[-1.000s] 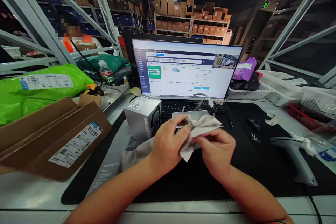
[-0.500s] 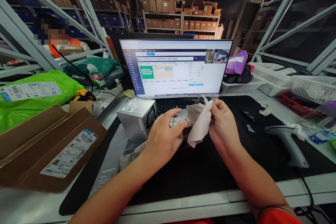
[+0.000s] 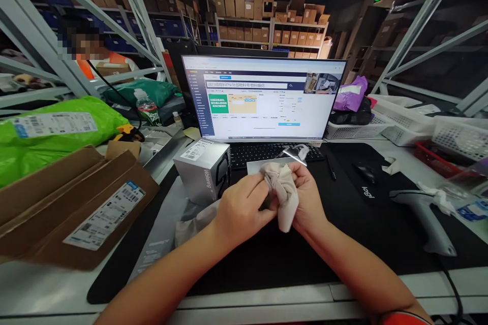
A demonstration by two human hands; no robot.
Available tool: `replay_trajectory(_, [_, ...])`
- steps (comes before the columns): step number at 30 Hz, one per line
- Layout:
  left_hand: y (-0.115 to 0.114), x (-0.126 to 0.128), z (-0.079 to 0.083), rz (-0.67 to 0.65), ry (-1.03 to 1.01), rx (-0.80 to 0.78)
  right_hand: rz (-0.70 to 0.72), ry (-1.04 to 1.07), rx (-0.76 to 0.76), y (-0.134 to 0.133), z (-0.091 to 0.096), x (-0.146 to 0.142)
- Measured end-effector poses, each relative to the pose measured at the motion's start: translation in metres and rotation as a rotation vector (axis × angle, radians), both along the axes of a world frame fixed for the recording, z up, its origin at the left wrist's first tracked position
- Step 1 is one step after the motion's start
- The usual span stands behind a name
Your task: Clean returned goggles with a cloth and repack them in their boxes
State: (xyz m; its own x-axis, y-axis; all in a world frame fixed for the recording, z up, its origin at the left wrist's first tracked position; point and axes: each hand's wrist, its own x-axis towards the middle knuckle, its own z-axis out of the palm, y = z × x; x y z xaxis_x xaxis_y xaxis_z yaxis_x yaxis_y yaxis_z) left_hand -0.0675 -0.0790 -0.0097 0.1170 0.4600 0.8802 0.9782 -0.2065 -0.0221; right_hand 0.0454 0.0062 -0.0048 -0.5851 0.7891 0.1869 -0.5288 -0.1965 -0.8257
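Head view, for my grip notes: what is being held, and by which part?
A pale cloth: left hand at its bunched left side, right hand along its right side.

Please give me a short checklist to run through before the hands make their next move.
1. Cloth held by the left hand and right hand: ok.
2. Cloth spread flat: not ok, it is bunched and folded.
3. Anything inside the cloth: cannot tell, folds hide it.
4. Silver box showing no open flap: ok.
5. Handheld scanner apart from both hands: ok.
6. Monitor lit: ok.
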Motion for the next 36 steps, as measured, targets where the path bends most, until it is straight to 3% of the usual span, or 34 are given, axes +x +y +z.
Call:
replay_trajectory(5, [-0.002, 0.003, 0.001, -0.054, -0.035, -0.03, 0.016, -0.013, 0.032, 0.006, 0.007, 0.001])
replay_trajectory(11, [-0.003, 0.003, 0.004, -0.132, -0.05, -0.124, -0.081, -0.031, 0.14, 0.01, 0.011, 0.006])
replay_trajectory(16, [-0.001, 0.006, 0.002, -0.14, 0.025, -0.12, -0.137, -0.001, 0.046, 0.016, 0.016, 0.008])
replay_trajectory(22, [-0.003, 0.01, -0.001, -0.093, 0.03, -0.125, -0.006, 0.133, -0.229, 0.018, 0.019, 0.009])
replay_trajectory(25, [-0.006, 0.008, 0.002, -0.066, 0.011, -0.107, 0.075, 0.101, -0.16, 0.017, 0.021, 0.012])
replay_trajectory(32, [-0.014, -0.002, 0.015, 0.024, 0.015, -0.025, 0.449, 0.121, -0.076, 0.028, 0.02, 0.025])
replay_trajectory(36, [-0.017, -0.004, 0.018, 0.022, 0.013, -0.039, 0.503, 0.132, -0.055, 0.031, 0.016, 0.024])
